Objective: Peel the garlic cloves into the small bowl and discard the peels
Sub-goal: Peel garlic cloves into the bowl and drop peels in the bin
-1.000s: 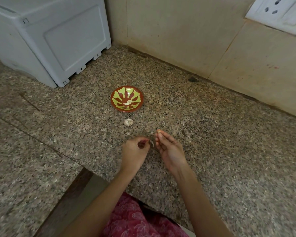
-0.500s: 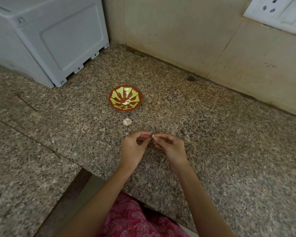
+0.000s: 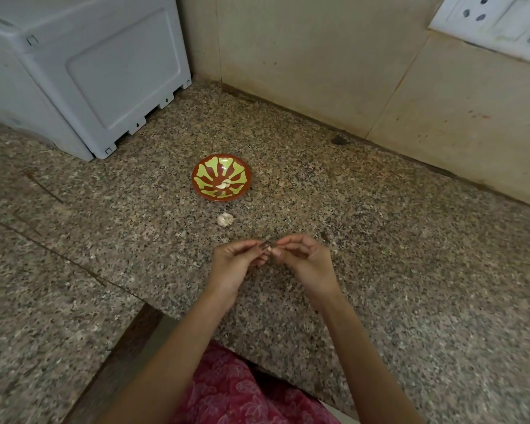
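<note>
While peeled cloves sit in the bowl, hands pinch another clove.

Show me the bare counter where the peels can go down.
Widest bare patch: the counter right of the small bowl and the right hand, out to the wall. Another lies left of the bowl, between the white appliance and the left hand. Crowded: the strip from bowl past the garlic piece to both hands, which pinch a clove.
</note>
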